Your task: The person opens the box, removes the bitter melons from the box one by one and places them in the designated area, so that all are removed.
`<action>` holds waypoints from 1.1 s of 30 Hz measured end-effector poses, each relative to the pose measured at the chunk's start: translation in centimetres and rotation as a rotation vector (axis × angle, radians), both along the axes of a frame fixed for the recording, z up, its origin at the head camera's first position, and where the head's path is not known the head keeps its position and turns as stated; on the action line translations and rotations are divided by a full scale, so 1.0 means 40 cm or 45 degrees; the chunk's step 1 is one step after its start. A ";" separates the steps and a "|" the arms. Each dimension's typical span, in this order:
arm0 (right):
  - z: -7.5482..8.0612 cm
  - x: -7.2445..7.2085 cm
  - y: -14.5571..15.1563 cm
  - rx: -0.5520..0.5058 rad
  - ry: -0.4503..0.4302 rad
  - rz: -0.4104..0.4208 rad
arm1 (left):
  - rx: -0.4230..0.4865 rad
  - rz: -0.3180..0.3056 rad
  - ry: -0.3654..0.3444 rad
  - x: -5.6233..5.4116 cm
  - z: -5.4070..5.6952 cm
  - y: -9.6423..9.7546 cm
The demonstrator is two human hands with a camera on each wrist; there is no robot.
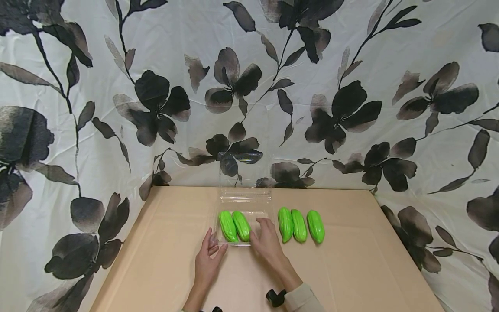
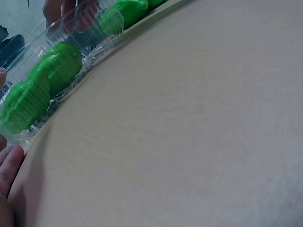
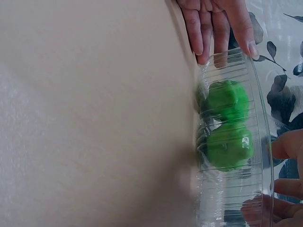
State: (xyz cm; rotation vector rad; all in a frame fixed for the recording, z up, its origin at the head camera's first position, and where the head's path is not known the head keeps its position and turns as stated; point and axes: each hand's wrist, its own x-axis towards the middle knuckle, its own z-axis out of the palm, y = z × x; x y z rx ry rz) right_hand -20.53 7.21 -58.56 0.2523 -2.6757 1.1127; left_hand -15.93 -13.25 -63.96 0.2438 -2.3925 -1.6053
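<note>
A clear plastic clamshell container (image 1: 245, 245) stands on the table, its lid (image 1: 241, 173) raised at the back. Inside its left part, two bright green cucumbers (image 1: 228, 226) lie side by side. My left hand (image 1: 207, 262) holds the container's left end by the front corner, fingertips along the end wall and rim in the right wrist view. My right hand (image 1: 269, 245) reaches over the container's right part, thumb and forefinger apart, close beside the second cucumber (image 1: 241, 226). In the left wrist view its fingers (image 2: 85, 16) hang behind the clear wall.
Three more green cucumbers (image 1: 299, 225) lie in a row on the tan table (image 1: 358, 260), right of the container. A patterned floral cloth (image 1: 273, 108) hangs behind the table. Small black wrist devices (image 1: 276, 298) show near the sleeves.
</note>
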 end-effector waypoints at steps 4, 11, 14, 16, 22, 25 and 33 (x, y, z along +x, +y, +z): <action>0.000 -0.003 -0.003 0.024 -0.046 0.011 | 0.001 -0.003 0.004 -0.001 -0.001 0.000; -0.005 -0.008 -0.008 0.079 -0.070 0.022 | 0.023 -0.016 -0.001 0.001 0.001 -0.002; -0.006 -0.009 -0.011 0.091 -0.093 0.019 | 0.026 -0.017 0.000 0.001 -0.001 -0.002; -0.006 -0.009 -0.012 0.105 -0.108 0.018 | 0.026 -0.014 -0.001 0.001 -0.003 -0.001; -0.004 -0.010 -0.018 0.151 -0.125 0.008 | 0.024 -0.013 0.000 0.002 -0.004 -0.001; -0.003 -0.011 -0.020 0.165 -0.133 0.003 | 0.022 -0.016 0.004 0.002 -0.002 -0.002; 0.004 -0.012 -0.022 0.186 -0.140 0.013 | 0.012 -0.018 0.015 0.000 -0.003 -0.001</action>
